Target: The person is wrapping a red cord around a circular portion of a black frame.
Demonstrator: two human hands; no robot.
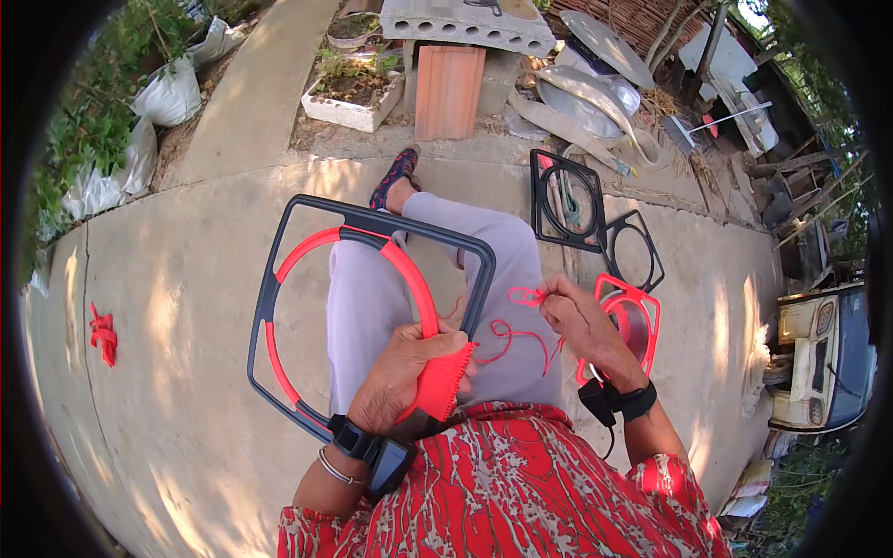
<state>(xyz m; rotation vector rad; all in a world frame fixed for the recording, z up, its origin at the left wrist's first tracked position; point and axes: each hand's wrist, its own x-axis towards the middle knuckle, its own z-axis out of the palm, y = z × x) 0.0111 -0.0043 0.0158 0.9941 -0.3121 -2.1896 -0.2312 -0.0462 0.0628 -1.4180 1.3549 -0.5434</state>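
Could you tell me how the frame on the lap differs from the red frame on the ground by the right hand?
The lap frame is dark grey with a red ring; the ground frame is red all over. The lap frame looks larger. The left hand grips the lap frame, with red weaving begun on it; the ground frame lies untouched. Both are squarish with an inner ring.

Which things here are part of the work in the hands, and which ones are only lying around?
In use:
- dark frame with red ring, held by left hand
- woven red patch under that hand
- red cord, pinched by right hand

Lying about:
- two empty dark frames on the ground
- red frame beside the right hand
- red scrap on the concrete
- white sacks
- planter
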